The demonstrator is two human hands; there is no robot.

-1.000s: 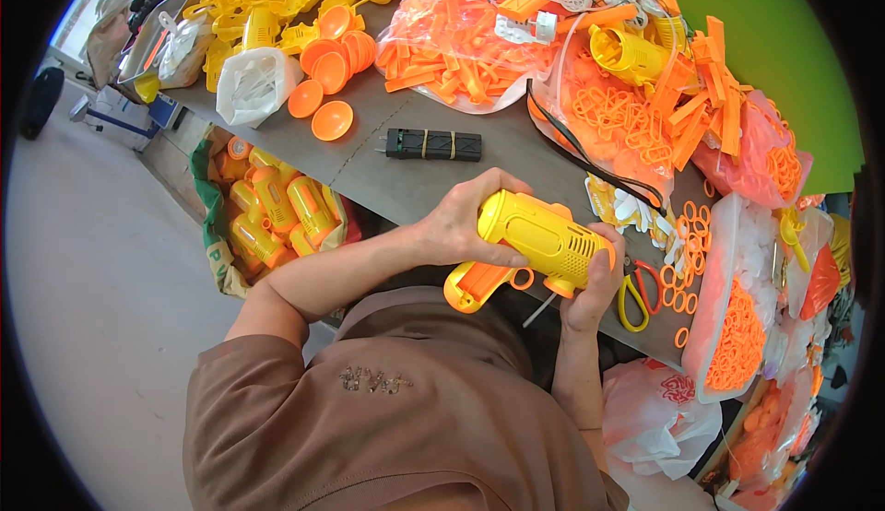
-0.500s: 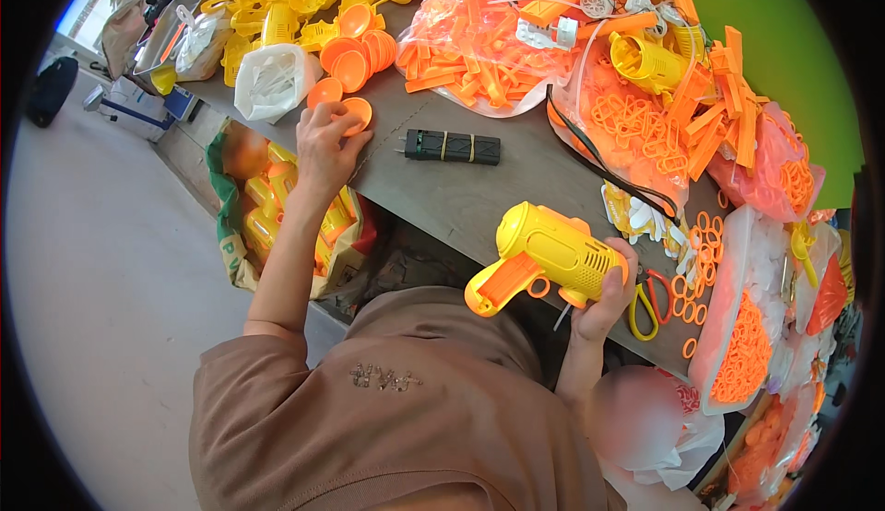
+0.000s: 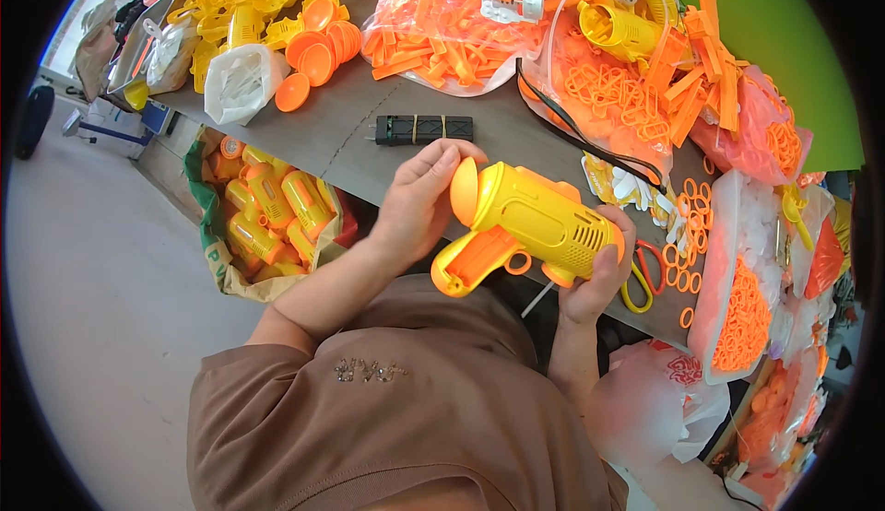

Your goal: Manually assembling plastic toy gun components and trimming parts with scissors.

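My right hand [image 3: 595,281] is closed round the front end of a yellow and orange plastic toy gun [image 3: 539,211], held above the near table edge. An orange trigger ring and an orange-lined open handle show on its underside. Between its thumb and fingers, my left hand [image 3: 417,199] pinches a round orange cap [image 3: 464,190], which is up against the gun's rounded rear end. Whether the cap is seated there I cannot tell. Behind them on the grey table [image 3: 350,165] lies a black block [image 3: 425,130] with two rubber bands round it.
More orange caps [image 3: 316,62] lie beside a white bag [image 3: 244,85]. Below the left table edge stands a bag [image 3: 214,262] of yellow toy bodies. Scissors [image 3: 638,292], orange rings [image 3: 687,251] and a bin of small orange parts [image 3: 740,327] are at right.
My left hand has picked an orange cap from the table and brought it right and nearer, to the gun's rear end. The gun, in my right hand, has shifted slightly left and tilted.
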